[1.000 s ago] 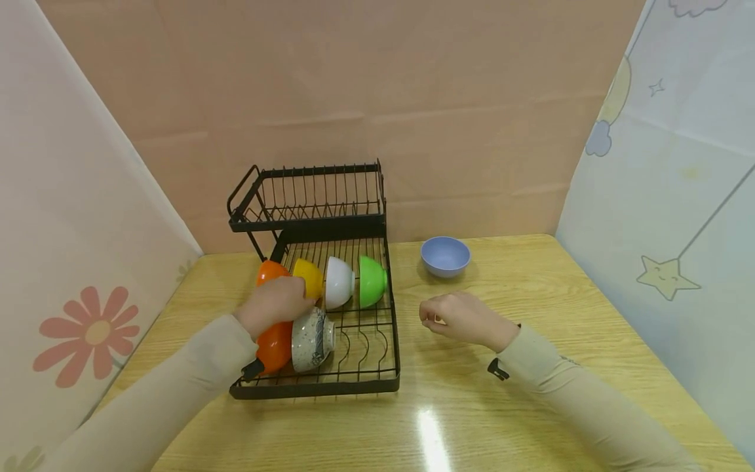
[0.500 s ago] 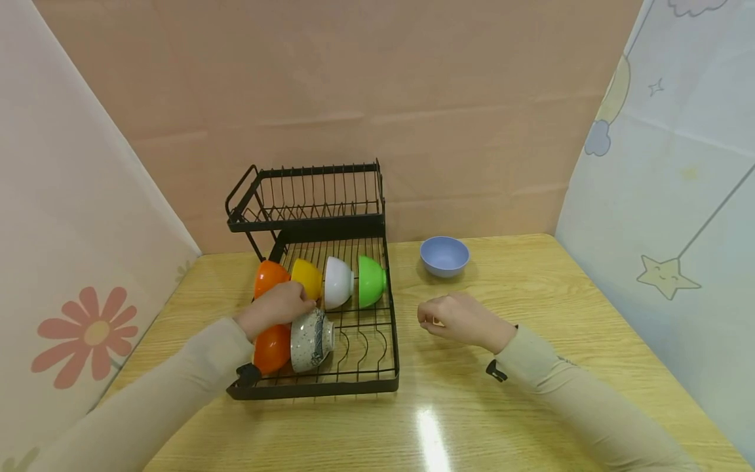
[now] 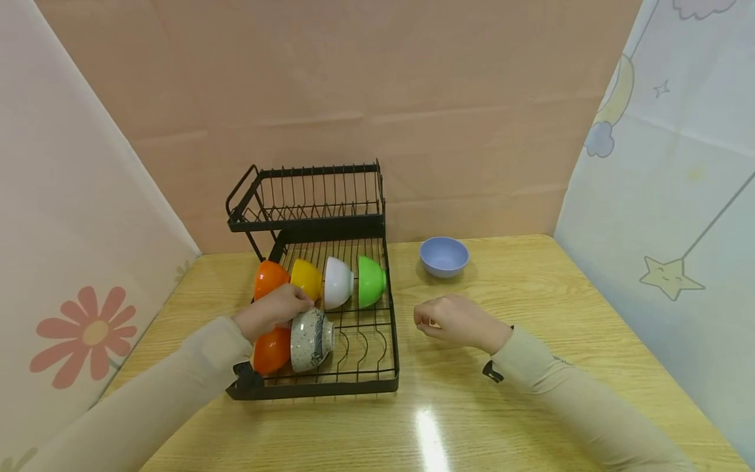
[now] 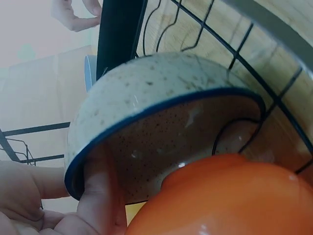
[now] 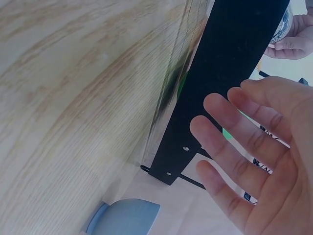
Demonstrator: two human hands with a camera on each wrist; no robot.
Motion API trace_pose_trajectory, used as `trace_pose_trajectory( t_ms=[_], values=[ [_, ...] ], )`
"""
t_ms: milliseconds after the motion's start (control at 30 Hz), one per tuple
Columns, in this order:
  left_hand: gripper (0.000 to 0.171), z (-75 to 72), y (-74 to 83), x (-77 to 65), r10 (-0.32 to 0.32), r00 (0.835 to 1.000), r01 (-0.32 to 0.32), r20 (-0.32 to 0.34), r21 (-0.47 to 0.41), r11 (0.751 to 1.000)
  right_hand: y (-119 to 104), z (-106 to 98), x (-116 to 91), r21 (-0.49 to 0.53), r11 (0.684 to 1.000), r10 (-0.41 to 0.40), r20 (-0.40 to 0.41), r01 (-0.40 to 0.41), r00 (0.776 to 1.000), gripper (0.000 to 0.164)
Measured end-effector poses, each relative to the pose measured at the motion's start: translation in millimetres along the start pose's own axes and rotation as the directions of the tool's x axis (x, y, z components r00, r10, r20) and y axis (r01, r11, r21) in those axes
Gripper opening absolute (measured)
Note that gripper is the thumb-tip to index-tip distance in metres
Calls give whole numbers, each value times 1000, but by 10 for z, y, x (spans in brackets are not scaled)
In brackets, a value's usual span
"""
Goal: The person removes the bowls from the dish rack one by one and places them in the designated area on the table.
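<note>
A speckled ceramic bowl [image 3: 309, 342] with a dark blue rim stands on its side in the front row of a black dish rack [image 3: 318, 390]. My left hand [image 3: 273, 309] pinches its rim; in the left wrist view the fingers [image 4: 100, 183] reach inside the bowl. Just left of it an orange bowl [image 3: 272, 352] stands on its side, partly under my left hand. Over the table to the right of the rack, my right hand [image 3: 454, 320] hangs with fingers [image 5: 215, 134] loosely bent, holding nothing.
Behind stand orange [image 3: 269, 278], yellow [image 3: 306, 276], white [image 3: 338, 285] and green [image 3: 371, 283] bowls on their sides. An upper wire shelf [image 3: 312, 219] rises at the rack's back. A blue bowl [image 3: 444, 257] sits upright on the table right of the rack.
My left hand has shifted slightly down at the speckled bowl's rim. My right hand has drifted slightly left. The bowls stand in the same places.
</note>
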State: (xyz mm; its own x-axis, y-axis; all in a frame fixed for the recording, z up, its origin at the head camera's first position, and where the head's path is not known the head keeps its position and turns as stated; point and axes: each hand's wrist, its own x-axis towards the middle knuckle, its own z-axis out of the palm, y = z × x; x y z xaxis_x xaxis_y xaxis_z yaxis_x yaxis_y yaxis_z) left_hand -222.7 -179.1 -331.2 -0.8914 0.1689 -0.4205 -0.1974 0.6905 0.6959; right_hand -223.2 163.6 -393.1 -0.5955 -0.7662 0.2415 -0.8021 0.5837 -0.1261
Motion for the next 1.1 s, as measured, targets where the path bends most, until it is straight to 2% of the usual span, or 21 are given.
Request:
trace_pose_trajectory(
  t_ms=[233, 567, 867, 1100],
  values=[
    [35, 9, -4, -12, -21, 1000, 21, 0, -54, 998, 4, 2, 5, 7, 1000, 10, 3, -10, 1000, 11],
    [24, 26, 30, -39, -38, 999, 36, -24, -79, 996, 32, 14, -19, 10, 999, 30, 5, -30, 1000, 11],
    [22, 22, 46, -83, -18, 1000, 18, -14, -57, 998, 39, 19, -36, 11, 999, 31, 9, -31, 999, 13],
    [27, 13, 24, -58, -1, 1000, 2, 6, -88, 996, 34, 15, -29, 14, 999, 33, 8, -33, 999, 14]
  ],
)
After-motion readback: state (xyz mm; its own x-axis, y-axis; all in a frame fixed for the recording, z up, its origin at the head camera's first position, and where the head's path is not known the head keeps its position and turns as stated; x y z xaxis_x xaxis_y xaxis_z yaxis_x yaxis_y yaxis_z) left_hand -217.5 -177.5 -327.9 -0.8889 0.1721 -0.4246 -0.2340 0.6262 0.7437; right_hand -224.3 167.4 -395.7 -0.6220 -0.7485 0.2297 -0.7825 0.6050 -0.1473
